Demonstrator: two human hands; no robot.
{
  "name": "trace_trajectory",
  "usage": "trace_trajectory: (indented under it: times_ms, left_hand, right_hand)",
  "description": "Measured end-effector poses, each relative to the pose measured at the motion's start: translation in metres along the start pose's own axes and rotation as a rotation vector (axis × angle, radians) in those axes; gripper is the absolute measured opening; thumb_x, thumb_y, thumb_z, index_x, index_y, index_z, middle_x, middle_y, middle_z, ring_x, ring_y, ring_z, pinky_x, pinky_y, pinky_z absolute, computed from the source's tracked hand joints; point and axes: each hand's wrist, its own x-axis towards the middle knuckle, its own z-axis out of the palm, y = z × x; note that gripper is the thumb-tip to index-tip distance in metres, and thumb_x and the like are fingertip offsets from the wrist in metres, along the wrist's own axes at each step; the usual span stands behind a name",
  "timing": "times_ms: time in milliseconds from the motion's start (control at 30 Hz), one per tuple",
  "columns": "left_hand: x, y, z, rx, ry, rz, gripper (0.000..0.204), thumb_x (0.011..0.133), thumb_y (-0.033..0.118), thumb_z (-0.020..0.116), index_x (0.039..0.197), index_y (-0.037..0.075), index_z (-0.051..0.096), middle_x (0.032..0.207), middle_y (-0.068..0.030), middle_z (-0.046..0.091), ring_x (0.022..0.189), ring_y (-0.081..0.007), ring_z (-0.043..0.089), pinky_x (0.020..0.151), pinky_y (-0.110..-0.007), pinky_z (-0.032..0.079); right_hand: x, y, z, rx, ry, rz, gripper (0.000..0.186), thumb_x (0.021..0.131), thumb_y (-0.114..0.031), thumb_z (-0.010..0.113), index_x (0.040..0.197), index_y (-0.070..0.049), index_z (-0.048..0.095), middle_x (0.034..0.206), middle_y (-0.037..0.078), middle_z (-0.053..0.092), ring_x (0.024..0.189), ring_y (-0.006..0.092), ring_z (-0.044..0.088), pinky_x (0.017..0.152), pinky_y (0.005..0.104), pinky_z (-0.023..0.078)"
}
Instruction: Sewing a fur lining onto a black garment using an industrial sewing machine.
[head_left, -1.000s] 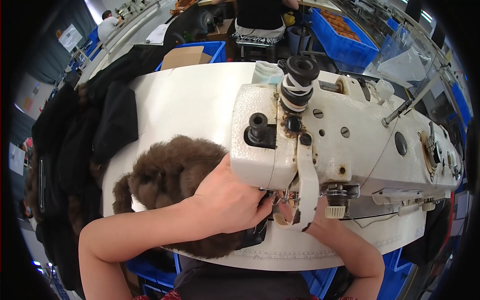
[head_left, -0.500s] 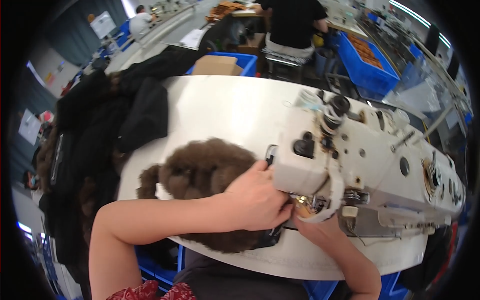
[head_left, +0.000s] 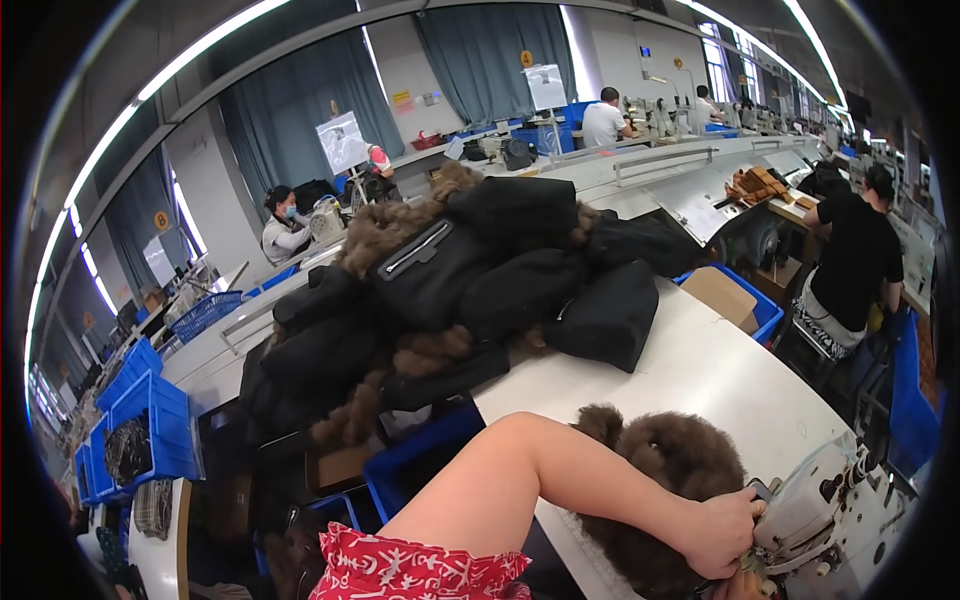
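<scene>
Our view has swung left onto black garments [head_left: 520, 270]; we judge handwork paused. Brown fur piece [head_left: 690, 460] lies beside the sewing machine [head_left: 808, 508]. Left hand [head_left: 722, 535]: fingers curled, grip unclear. Right hand [head_left: 742, 587]: cannot tell.

That fluffy, dark brown fur piece [head_left: 690, 448] is lying bunched on the white tabletop [head_left: 690, 345], nestling close beside the white sewing machine [head_left: 812, 510].
</scene>
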Motion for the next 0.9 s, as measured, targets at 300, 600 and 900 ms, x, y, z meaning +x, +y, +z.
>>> trace_trajectory:
  times_ms: [300,600,900]
  left_hand:
    - [0.002,-0.005,0.004,0.188,0.003,0.084,0.031,0.076,0.034,0.057,0.059,0.010,0.065,0.063,-0.0057,0.058,0.078,-0.0271,0.052,0.075,-0.040,0.037]
    - [-0.008,0.004,-0.013,0.088,0.235,0.016,0.036,0.074,0.036,0.061,0.060,0.004,0.069,0.065,-0.0108,0.065,0.074,-0.0332,0.061,0.069,-0.043,0.050]
    - [-0.093,0.036,-0.049,-0.195,0.405,0.056,0.032,0.080,0.032,0.063,0.060,0.007,0.066,0.060,-0.0140,0.061,0.058,-0.0346,0.060,0.053,-0.043,0.048]
  right_hand:
    - [-0.003,0.013,0.017,0.010,-0.015,-0.005,0.052,0.089,-0.025,0.057,0.139,-0.014,0.048,0.103,0.015,0.067,0.076,0.0338,0.065,0.063,0.0441,0.051]
    - [0.002,0.004,-0.003,0.051,0.051,-0.038,0.038,0.090,-0.025,0.055,0.123,-0.008,0.061,0.104,0.014,0.068,0.080,0.0347,0.065,0.068,0.0423,0.052]
    - [-0.002,-0.036,0.001,0.995,-0.244,0.436,0.030,0.095,-0.022,0.060,0.116,-0.001,0.059,0.092,0.010,0.062,0.080,0.0177,0.059,0.072,0.0284,0.048]
